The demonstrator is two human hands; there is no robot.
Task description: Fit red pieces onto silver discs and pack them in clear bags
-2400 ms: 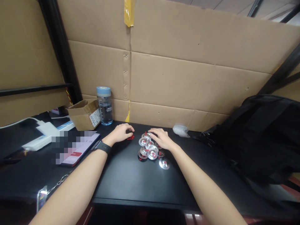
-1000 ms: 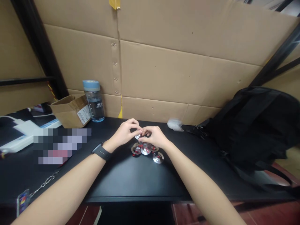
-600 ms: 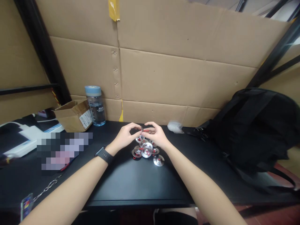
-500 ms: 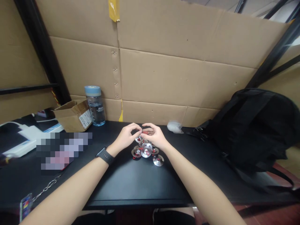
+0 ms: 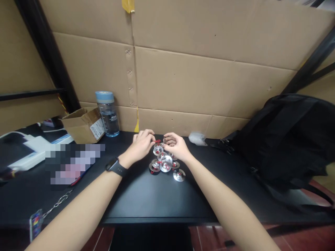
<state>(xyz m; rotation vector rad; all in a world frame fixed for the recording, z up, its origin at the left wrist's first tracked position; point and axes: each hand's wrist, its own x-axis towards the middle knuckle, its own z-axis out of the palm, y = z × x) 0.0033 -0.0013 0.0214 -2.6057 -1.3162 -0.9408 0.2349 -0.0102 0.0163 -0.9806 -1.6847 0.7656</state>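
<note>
Small silvery finger cymbals (image 5: 165, 166) with red cord loops lie in a loose pile on the black table, some overlapping. One cymbal (image 5: 179, 175) rests apart at the pile's near right. At the far side of the pile, my left hand (image 5: 142, 144), with a dark watch on its wrist, pinches a red cord loop (image 5: 157, 141) between thumb and forefinger. Close on the right, my right hand (image 5: 176, 144) is curled, its thumb and fingers closed around a thin metal edge that looks like a cymbal seen edge-on. The fingers partly hide it.
A water bottle (image 5: 108, 116) and an opened cardboard box (image 5: 82, 127) stand at the back left, near a white power strip (image 5: 31, 155). Crumpled clear plastic (image 5: 197, 138) lies at the back. A black backpack (image 5: 285, 146) occupies the right. Behind rises a cardboard wall (image 5: 183, 80).
My hands have drawn slightly apart; they were together around a thin piece. My left hand has turned palm-down with the red loop at its fingertips. The view has shifted a little.
</note>
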